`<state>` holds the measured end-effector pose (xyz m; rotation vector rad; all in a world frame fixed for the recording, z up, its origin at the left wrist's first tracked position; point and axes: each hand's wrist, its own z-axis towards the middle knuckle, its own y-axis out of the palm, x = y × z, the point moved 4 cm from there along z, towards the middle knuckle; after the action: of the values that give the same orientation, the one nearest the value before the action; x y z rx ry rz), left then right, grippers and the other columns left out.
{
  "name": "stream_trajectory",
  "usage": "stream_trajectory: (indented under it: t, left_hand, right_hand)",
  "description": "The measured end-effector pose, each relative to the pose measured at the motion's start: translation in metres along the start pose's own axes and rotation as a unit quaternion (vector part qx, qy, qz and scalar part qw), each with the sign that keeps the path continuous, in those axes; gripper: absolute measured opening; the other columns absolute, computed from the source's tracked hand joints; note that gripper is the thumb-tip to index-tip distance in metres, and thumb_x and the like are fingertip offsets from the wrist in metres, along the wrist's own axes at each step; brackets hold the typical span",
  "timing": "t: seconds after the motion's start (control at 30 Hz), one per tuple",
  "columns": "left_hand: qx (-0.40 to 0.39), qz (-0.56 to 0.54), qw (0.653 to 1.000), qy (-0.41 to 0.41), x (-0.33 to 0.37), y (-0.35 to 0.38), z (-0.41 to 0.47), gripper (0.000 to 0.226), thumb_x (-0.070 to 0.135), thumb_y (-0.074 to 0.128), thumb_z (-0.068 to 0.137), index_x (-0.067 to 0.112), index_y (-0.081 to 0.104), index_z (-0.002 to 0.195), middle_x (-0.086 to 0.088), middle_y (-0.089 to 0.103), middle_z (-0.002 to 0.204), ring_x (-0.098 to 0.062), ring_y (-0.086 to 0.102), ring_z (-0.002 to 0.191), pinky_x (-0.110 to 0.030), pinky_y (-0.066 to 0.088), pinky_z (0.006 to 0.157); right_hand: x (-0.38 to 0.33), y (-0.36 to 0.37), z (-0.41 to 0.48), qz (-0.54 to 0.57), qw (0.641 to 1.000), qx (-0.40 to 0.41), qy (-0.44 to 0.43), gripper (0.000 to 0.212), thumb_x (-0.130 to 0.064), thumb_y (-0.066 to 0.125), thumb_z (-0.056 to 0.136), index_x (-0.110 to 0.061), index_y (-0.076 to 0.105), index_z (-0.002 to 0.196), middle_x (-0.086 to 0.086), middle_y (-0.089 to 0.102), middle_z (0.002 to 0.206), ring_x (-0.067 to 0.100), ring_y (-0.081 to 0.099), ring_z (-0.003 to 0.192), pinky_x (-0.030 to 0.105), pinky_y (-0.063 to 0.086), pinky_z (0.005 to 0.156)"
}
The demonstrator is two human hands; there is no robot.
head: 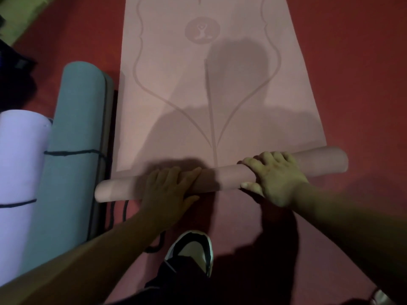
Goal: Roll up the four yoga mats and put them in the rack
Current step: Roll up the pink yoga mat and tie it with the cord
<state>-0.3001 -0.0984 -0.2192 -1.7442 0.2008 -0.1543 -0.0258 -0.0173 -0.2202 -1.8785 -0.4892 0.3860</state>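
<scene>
Left of the pink mat (211,95), spread on the floor (352,62), lie a lilac roll (19,161) and a teal roll (74,150). On the pink mat's rolled near end, the left grip (169,188) presses flat-fingered; the right grip (275,178) curls round it.

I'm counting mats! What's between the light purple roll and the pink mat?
A rolled teal mat, tied with a dark cord, lies between them in the head view.

A person's bare left hand (169,188) and right hand (277,179) extend from bare forearms. Lower down is one sneaker (193,247) with black side panels, a pale cream toe and a white sole rim, and over it a loose dark trouser leg (176,280).
</scene>
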Motion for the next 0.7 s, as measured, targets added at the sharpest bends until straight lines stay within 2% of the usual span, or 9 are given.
stream_trajectory:
  t: [0.1,0.17,0.23,0.33,0.4,0.47,0.53,0.6,0.7]
  left_hand:
    - [-0.049,-0.011,0.999,0.004,-0.007,0.0,0.012,0.063,0.07,0.033,0.09,0.042,0.046,0.145,-0.005,0.062,0.122,-0.033,0.061,0.104,-0.045,0.045,0.087]
    - [-0.1,-0.026,0.994,0.021,-0.014,0.0,0.021,0.067,0.073,0.024,0.09,0.045,0.037,0.15,-0.002,0.058,0.134,-0.031,0.058,0.117,-0.046,0.045,0.096]
    - [-0.119,-0.04,0.991,0.036,-0.018,0.001,0.026,0.07,0.075,0.018,0.089,0.046,0.032,0.151,0.0,0.055,0.139,-0.029,0.055,0.125,-0.045,0.043,0.101]
    - [-0.102,-0.041,0.993,0.037,-0.019,0.001,0.028,0.07,0.075,0.02,0.091,0.043,0.033,0.152,-0.001,0.057,0.134,-0.03,0.056,0.12,-0.045,0.045,0.097]
    - [-0.049,-0.019,0.998,0.031,-0.015,-0.001,0.02,0.067,0.072,0.03,0.092,0.041,0.04,0.15,-0.005,0.06,0.125,-0.033,0.059,0.11,-0.045,0.044,0.09]
    - [0.009,0.004,1.0,0.021,-0.009,-0.001,0.01,0.068,0.07,0.041,0.09,0.038,0.044,0.15,-0.008,0.06,0.123,-0.034,0.058,0.107,-0.047,0.04,0.089]
    - [0.027,0.005,1.0,0.011,-0.005,0.002,0.008,0.068,0.069,0.045,0.088,0.038,0.045,0.149,-0.008,0.061,0.124,-0.034,0.057,0.108,-0.047,0.039,0.092]
    - [0.02,0.003,1.0,0.005,-0.008,0.003,0.015,0.065,0.068,0.042,0.088,0.039,0.046,0.146,-0.005,0.062,0.121,-0.033,0.059,0.104,-0.045,0.04,0.088]
    - [-0.023,-0.004,0.999,0.026,-0.018,0.001,0.027,0.063,0.071,0.033,0.089,0.041,0.042,0.144,-0.002,0.064,0.12,-0.032,0.062,0.099,-0.044,0.047,0.082]
  right_hand:
    - [-0.005,0.0,-0.012,0.007,0.998,0.056,0.006,0.07,-0.078,0.036,0.087,-0.033,0.05,0.139,0.01,0.058,0.119,0.038,0.055,0.107,0.051,0.038,0.099]
    - [-0.012,0.007,-0.025,0.008,0.995,0.093,0.019,0.071,-0.074,0.048,0.087,-0.03,0.049,0.143,0.017,0.054,0.128,0.042,0.05,0.118,0.057,0.032,0.107]
    - [-0.015,0.01,-0.028,0.008,0.993,0.112,0.027,0.07,-0.071,0.049,0.089,-0.03,0.048,0.145,0.018,0.053,0.132,0.043,0.048,0.123,0.059,0.027,0.11]
    - [-0.01,0.004,-0.014,0.008,0.996,0.09,0.019,0.066,-0.071,0.038,0.092,-0.031,0.05,0.142,0.012,0.058,0.123,0.038,0.051,0.111,0.054,0.033,0.102]
    - [-0.003,-0.001,-0.004,0.001,0.999,0.037,0.007,0.069,-0.075,0.029,0.09,-0.034,0.049,0.141,0.008,0.06,0.119,0.036,0.054,0.105,0.05,0.036,0.098]
    - [0.001,-0.007,0.006,-0.007,1.0,-0.013,-0.001,0.074,-0.08,0.022,0.086,-0.039,0.046,0.142,0.005,0.06,0.119,0.034,0.055,0.105,0.048,0.037,0.098]
    - [0.003,-0.011,0.012,-0.014,0.999,-0.043,-0.002,0.079,-0.082,0.015,0.082,-0.043,0.04,0.146,0.003,0.058,0.123,0.033,0.055,0.11,0.048,0.036,0.1]
    - [0.002,-0.012,0.011,-0.019,0.999,-0.027,-0.006,0.078,-0.081,0.016,0.084,-0.041,0.04,0.147,0.005,0.056,0.127,0.034,0.053,0.113,0.049,0.036,0.102]
    - [-0.005,-0.006,-0.007,-0.019,0.997,0.067,-0.024,0.067,-0.069,0.037,0.092,-0.03,0.046,0.146,0.014,0.055,0.13,0.04,0.051,0.117,0.055,0.037,0.102]
